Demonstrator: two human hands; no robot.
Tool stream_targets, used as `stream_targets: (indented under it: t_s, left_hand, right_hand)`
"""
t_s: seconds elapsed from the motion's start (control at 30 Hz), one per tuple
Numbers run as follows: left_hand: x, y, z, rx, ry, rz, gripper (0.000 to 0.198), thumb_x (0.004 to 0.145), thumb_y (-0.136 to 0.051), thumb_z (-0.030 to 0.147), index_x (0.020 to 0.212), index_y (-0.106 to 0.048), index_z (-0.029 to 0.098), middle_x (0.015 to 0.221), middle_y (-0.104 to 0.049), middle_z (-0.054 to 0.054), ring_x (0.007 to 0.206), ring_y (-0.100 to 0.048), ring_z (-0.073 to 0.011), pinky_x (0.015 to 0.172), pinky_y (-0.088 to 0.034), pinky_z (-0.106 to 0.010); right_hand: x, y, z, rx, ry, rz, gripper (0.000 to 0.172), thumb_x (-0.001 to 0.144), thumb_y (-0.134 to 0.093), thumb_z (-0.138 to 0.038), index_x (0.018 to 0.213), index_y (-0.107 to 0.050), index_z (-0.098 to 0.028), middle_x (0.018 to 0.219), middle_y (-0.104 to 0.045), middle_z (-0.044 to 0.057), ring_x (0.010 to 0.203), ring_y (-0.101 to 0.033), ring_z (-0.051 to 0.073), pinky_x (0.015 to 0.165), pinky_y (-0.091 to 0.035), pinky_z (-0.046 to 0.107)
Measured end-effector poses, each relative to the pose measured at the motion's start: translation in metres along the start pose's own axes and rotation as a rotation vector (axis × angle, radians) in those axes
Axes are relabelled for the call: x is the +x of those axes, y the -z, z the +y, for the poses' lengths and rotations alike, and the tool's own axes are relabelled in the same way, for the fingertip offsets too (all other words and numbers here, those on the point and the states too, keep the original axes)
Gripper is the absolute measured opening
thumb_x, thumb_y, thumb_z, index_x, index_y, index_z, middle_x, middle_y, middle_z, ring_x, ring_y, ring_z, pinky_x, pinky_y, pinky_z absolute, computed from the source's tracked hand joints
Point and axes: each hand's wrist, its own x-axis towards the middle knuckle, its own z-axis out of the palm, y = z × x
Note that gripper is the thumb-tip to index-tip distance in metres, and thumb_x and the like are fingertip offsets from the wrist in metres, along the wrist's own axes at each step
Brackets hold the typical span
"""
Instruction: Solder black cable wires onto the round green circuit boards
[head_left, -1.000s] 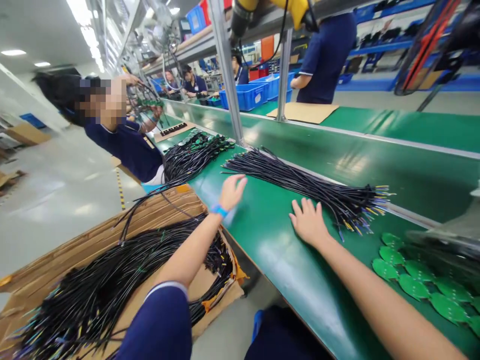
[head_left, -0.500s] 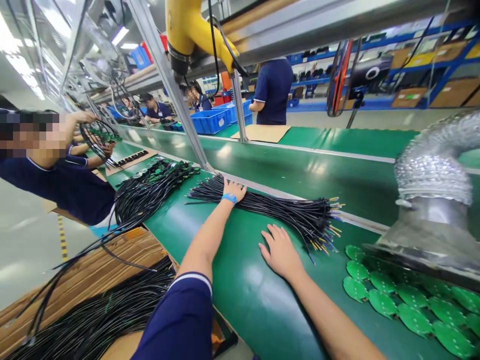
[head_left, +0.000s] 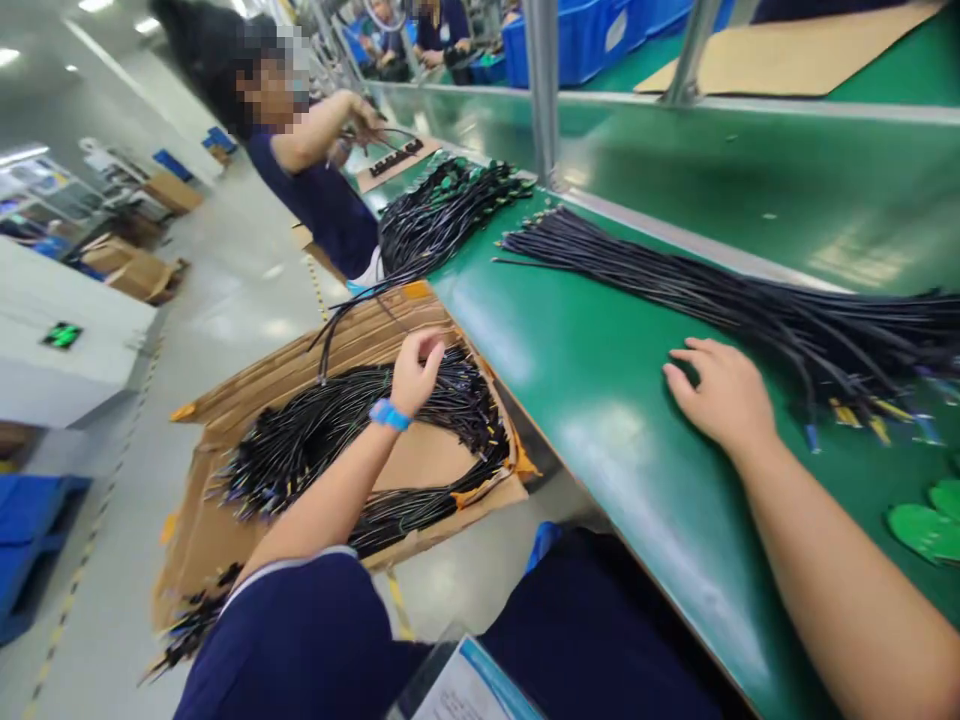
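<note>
Grey floor (head_left: 225,310) L, green bench (head_left: 592,430) R; L hand (head_left: 416,375) over cables (head_left: 300,430) in carton (head_left: 424,462).
Cables just below L fingers, long axis curving along carton; L nearer. L fingers curled, can't tell if pinching. R hand (head_left: 724,395) nr bench bundle (head_left: 675,275), fingers slightly spread, empty. Co-worker (head_left: 319,215) farther up bench.

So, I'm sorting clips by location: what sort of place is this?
Probably an electronics assembly floor: a long green workbench bears black cables and what look like round circuit boards, with more cables in a cardboard box.
</note>
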Motion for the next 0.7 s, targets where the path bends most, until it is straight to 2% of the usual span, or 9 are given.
stream_targets:
  t_s: [0.07,0.13,0.17,0.23,0.33,0.43,0.57,0.7]
  left_hand:
    - [-0.082,0.019,-0.032,0.039,0.067,-0.144,0.053,0.086,-0.042,0.054,0.121,-0.05,0.014,0.106,-0.06,-0.013,0.095,-0.059,-0.0229,0.086,-0.048,-0.04]
    - [-0.145,0.022,-0.052,0.058,0.08,-0.363,0.053,0.071,-0.063,0.055,0.108,-0.06,0.017,0.094,-0.064,-0.007,0.085,-0.062,-0.0216,0.08,-0.05,-0.037]
    - [-0.167,0.019,-0.059,0.067,0.082,-0.454,0.053,0.065,-0.069,0.053,0.105,-0.062,0.018,0.095,-0.064,-0.007,0.087,-0.062,-0.0222,0.082,-0.049,-0.037]
    - [-0.191,0.009,-0.068,0.087,0.082,-0.601,0.061,0.057,-0.075,0.049,0.109,-0.062,0.018,0.107,-0.062,-0.009,0.099,-0.059,-0.0266,0.089,-0.046,-0.04]
    - [-0.191,-0.011,-0.075,0.111,0.059,-0.75,0.074,0.051,-0.079,0.042,0.117,-0.057,0.017,0.119,-0.056,-0.013,0.11,-0.052,-0.0328,0.097,-0.038,-0.045]
    - [-0.178,-0.029,-0.074,0.1,-0.01,-0.833,0.074,0.051,-0.079,0.034,0.119,-0.055,0.015,0.117,-0.056,-0.013,0.11,-0.051,-0.0311,0.098,-0.037,-0.041]
    - [-0.171,-0.051,-0.068,0.1,-0.029,-0.815,0.068,0.055,-0.074,0.031,0.117,-0.053,0.013,0.114,-0.058,-0.012,0.107,-0.053,-0.0302,0.096,-0.04,-0.04]
    - [-0.169,-0.06,-0.06,0.098,0.043,-0.76,0.053,0.052,-0.072,0.028,0.101,-0.058,0.012,0.102,-0.061,-0.01,0.097,-0.057,-0.0291,0.089,-0.044,-0.038]
  right_hand:
    - [-0.001,0.0,0.002,-0.003,0.008,-0.006,0.039,0.088,-0.04,-0.04,0.104,-0.063,-0.013,0.119,-0.057,0.014,0.113,-0.05,0.026,0.098,-0.037,0.039]
    - [-0.003,0.001,0.004,-0.009,0.016,-0.009,0.04,0.087,-0.039,-0.041,0.102,-0.064,-0.013,0.117,-0.059,0.015,0.112,-0.051,0.026,0.097,-0.038,0.038]
    - [-0.003,0.001,0.005,-0.014,0.021,-0.011,0.04,0.087,-0.039,-0.041,0.101,-0.064,-0.013,0.117,-0.059,0.016,0.111,-0.051,0.027,0.096,-0.039,0.038]
    - [-0.003,-0.001,0.011,-0.033,0.029,-0.021,0.039,0.086,-0.039,-0.04,0.099,-0.064,-0.013,0.117,-0.059,0.017,0.111,-0.051,0.027,0.094,-0.039,0.039]
    - [-0.002,-0.007,0.022,-0.11,0.055,-0.062,0.04,0.085,-0.038,-0.043,0.099,-0.063,-0.016,0.118,-0.059,0.015,0.112,-0.051,0.027,0.093,-0.04,0.039]
    - [-0.003,-0.011,0.028,-0.14,0.048,-0.087,0.044,0.084,-0.034,-0.047,0.101,-0.062,-0.017,0.119,-0.058,0.013,0.113,-0.051,0.027,0.092,-0.042,0.039]
    - [-0.004,-0.006,0.023,-0.163,0.019,-0.107,0.05,0.083,-0.029,-0.049,0.1,-0.063,-0.017,0.12,-0.059,0.012,0.11,-0.053,0.028,0.089,-0.045,0.04]
    - [-0.004,-0.001,0.012,-0.152,-0.005,-0.113,0.056,0.084,-0.025,-0.052,0.103,-0.062,-0.015,0.122,-0.057,0.012,0.113,-0.051,0.03,0.093,-0.043,0.043]
